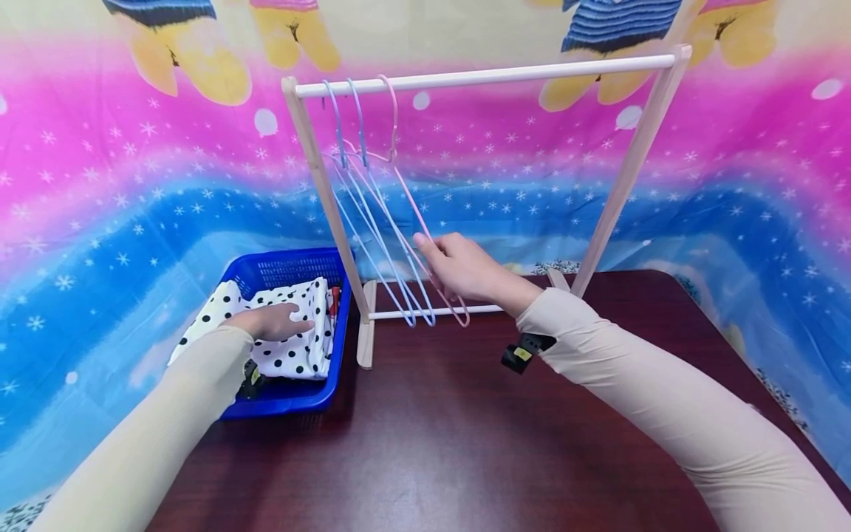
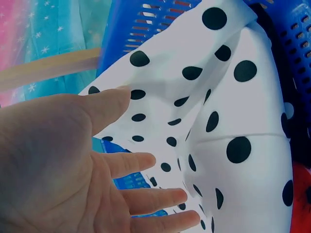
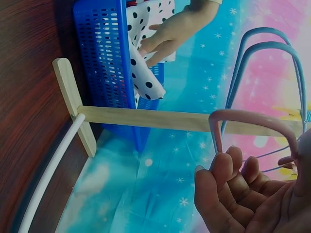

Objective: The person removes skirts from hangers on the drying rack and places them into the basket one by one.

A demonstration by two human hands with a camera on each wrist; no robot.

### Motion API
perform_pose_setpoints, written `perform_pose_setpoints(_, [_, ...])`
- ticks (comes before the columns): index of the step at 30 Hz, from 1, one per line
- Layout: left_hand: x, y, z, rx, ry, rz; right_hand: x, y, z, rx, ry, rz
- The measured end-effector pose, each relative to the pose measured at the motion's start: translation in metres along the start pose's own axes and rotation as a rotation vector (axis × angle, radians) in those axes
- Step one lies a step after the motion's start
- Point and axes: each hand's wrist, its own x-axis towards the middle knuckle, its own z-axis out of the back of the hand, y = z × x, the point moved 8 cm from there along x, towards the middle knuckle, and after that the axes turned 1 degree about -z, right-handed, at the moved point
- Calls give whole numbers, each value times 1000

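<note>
My right hand (image 1: 459,266) grips the pink clothes hanger (image 1: 411,201) by its lower side, thumb and fingers around it; the hanger's hook is over the top rail of the rack (image 1: 492,75). In the right wrist view, curled fingers show beside the pink hanger (image 3: 252,115). Several hangers hang close together at the rail's left end, blue hangers (image 1: 360,111) among them. My left hand (image 1: 269,321) is over the folded white cloth with black dots (image 1: 295,362) in the blue basket (image 1: 286,405). Its fingers look spread and uncurled in the left wrist view; contact with the cloth (image 2: 165,73) is unclear.
The wooden rack's left upright (image 1: 327,185) stands right beside the basket. A lower white rail (image 1: 485,309) joins its feet above the dark red-brown table (image 1: 452,436). Something red (image 1: 335,297) is tucked at the basket's right side. A printed backdrop (image 1: 505,162) surrounds the table.
</note>
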Motion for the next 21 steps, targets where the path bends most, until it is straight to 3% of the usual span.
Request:
perform_pose_setpoints(11, [-6, 3, 8, 22, -104, -20, -5, 2, 8, 24, -30, 8])
perform_pose_setpoints(17, [-9, 4, 13, -8, -153, -26, -8, 0, 14, 69, -29, -19])
perform_pose_setpoints(21, [-11, 5, 15, -42, -183, -26, -9, 0, 22, 42, -47, -5])
